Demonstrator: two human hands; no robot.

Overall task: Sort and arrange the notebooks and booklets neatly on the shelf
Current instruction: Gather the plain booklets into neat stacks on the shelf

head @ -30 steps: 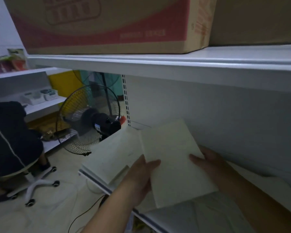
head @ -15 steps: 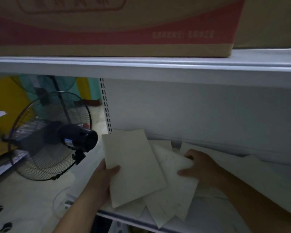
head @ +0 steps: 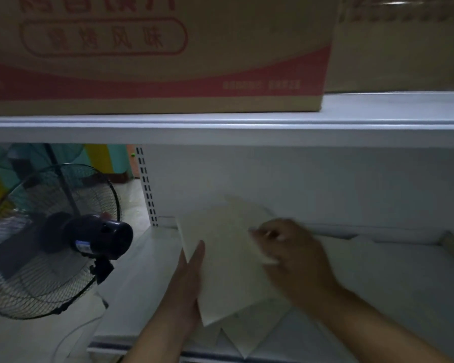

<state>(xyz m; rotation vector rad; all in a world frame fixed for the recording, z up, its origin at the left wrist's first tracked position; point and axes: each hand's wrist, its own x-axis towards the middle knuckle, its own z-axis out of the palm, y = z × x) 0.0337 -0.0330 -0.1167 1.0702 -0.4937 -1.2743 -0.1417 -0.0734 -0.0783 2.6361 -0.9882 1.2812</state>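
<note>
Left hand (head: 190, 281) lies flat, fingers straight, against the left edge of the booklets (head: 223, 263) on the white shelf (head: 391, 289); right hand (head: 294, 260) (blurred, grip unclear) rests on them. Left of the shelf stands a fan (head: 63, 239); above the shelf, a carton (head: 155, 61).

1 head camera faces the white shelving (head: 325, 184) close up, angled slightly down.
</note>
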